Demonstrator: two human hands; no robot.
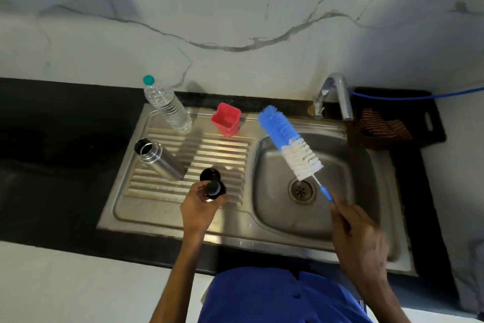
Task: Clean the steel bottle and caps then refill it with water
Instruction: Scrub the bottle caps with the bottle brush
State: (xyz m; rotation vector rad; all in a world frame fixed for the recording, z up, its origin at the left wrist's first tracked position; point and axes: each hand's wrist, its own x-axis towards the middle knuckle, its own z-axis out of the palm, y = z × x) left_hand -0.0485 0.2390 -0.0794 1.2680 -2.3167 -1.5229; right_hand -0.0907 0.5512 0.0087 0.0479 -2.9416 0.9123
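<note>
The steel bottle [159, 159] stands uncapped on the ribbed drainboard [222, 149] at its left. One black cap [209, 174] lies on the drainboard beside it. My left hand [200, 208] grips a second black cap [216, 189] just in front of the first. My right hand [357, 239] holds the thin handle of a blue-and-white bottle brush [288, 140], whose bristle head is raised above the sink basin [340, 218].
A clear plastic water bottle [167, 106] with a teal cap and a red cup [226, 119] stand at the back of the drainboard. The tap [337, 94] sits behind the basin, shut off. A dark basket [392, 121] with cloths is at the right.
</note>
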